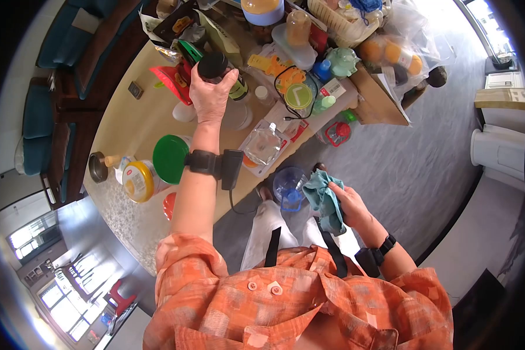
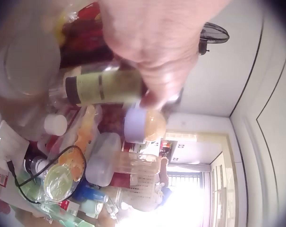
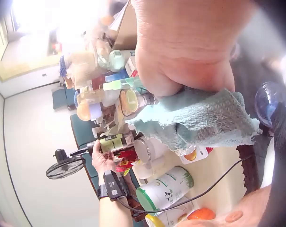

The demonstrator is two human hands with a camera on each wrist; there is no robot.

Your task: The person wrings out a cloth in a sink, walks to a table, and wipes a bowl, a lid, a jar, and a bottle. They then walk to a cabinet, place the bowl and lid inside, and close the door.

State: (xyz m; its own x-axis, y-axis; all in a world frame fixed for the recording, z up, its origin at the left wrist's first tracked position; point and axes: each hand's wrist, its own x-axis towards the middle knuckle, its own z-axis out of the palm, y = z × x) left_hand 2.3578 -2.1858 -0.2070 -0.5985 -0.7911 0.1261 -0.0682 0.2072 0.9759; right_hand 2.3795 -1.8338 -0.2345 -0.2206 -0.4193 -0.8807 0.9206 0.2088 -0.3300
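Note:
My left hand [image 1: 209, 99] grips a bottle with a wide black cap [image 1: 213, 65] from above, over the far part of the table. In the left wrist view its pale green label [image 2: 105, 88] shows below my thumb, and the bottle lies sideways across the picture. My right hand [image 1: 354, 205] holds a crumpled teal cloth [image 1: 325, 201] in front of my legs, away from the table. The right wrist view shows the cloth [image 3: 199, 120] hanging in folds from the fingers, which are mostly hidden behind it. A red packet [image 1: 172, 84] lies beside my left hand.
Near my left forearm stand a green-lidded tub [image 1: 170, 158] and a yellow-lidded tub [image 1: 139, 182]. A clear plastic container [image 1: 263, 144] sits at the table edge. Bottles, a black cable [image 1: 279, 87] and a cardboard box [image 1: 379, 99] crowd the right. A blue-tinted jug [image 1: 290, 188] stands on the floor.

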